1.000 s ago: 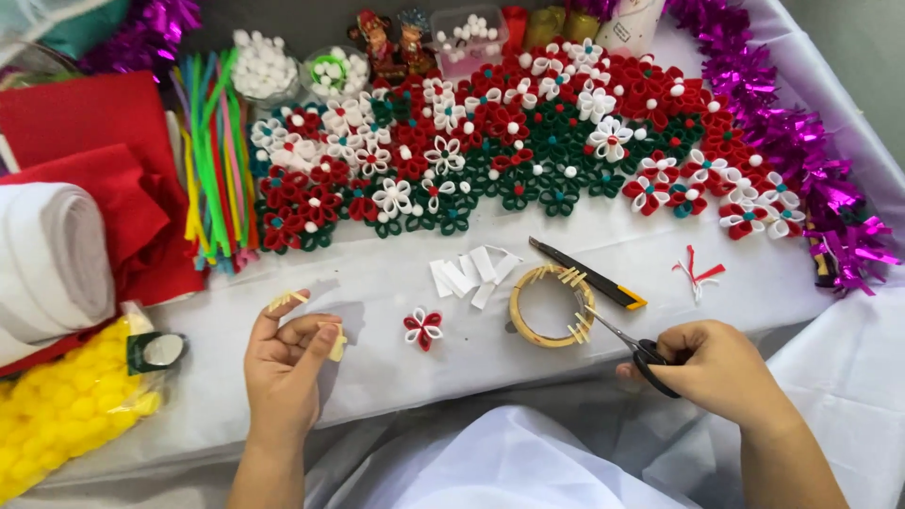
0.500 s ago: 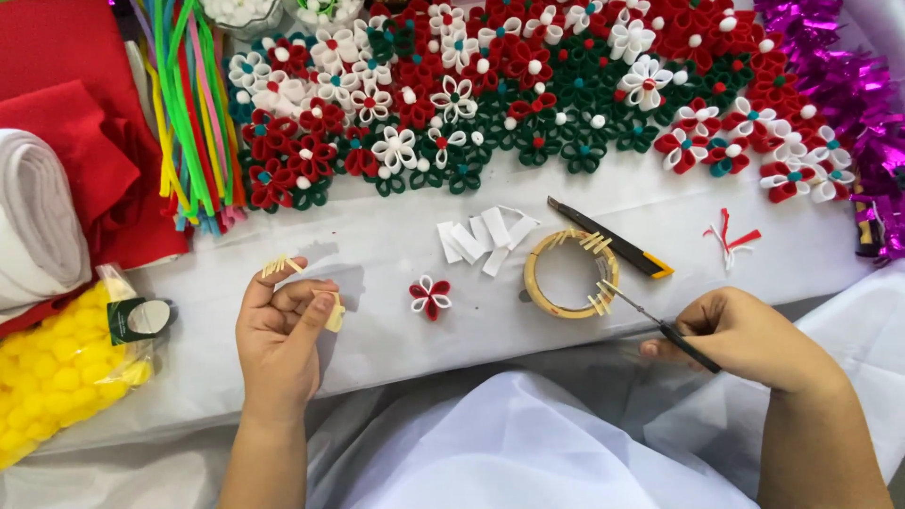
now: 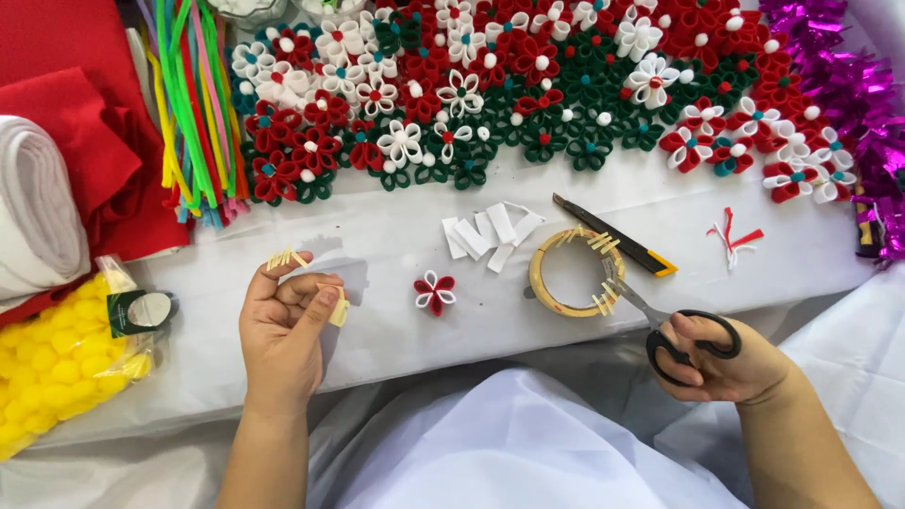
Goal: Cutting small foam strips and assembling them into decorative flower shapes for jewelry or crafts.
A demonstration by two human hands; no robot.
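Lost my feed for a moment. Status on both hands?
Left hand pinching small tape pieces at its fingers. Right hand gripping black scissors, blades at the tape roll. Red-white flower lies apart between them.

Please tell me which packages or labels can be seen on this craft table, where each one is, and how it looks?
Clear plastic bag of yellow pompoms: lower left table edge, soft and bulging, left of the left hand.
Dark green label with a pale oval: at the top of that bag, rectangular.
Clear plastic tubs holding white pompoms: top edge, mostly cut off.
No signs or screens.
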